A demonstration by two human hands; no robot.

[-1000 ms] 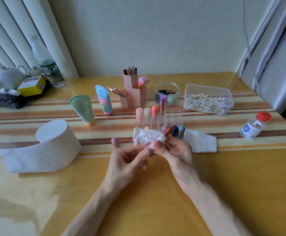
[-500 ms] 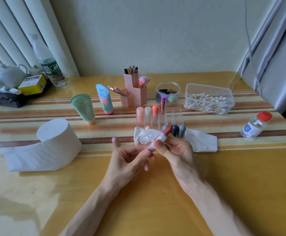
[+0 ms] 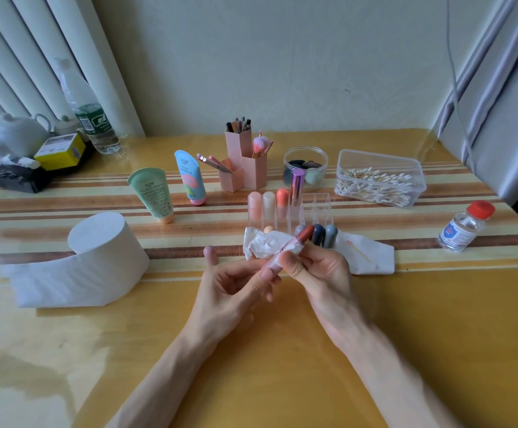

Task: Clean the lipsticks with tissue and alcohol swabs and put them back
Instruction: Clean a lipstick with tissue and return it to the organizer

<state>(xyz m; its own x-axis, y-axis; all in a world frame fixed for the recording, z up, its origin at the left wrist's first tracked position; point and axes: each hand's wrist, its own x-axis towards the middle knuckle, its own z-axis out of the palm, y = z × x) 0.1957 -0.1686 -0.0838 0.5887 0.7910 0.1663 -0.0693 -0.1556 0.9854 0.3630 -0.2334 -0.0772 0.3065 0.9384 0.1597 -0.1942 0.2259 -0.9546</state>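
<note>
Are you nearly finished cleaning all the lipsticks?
Hard to say. A used tissue with a swab lies beside the organizer, so some cleaning looks done. Right now the left hand holds an open lipstick while the right hand pinches crumpled tissue round it. It must go back, and I cannot tell which racked lipsticks are cleaned.

Water bottle (image 3: 90,120) label: white Chinese characters; others illegible.

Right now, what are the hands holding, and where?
The left hand holds the lipstick by its pink bottom end; the right hand pinches tissue around its middle.
</note>
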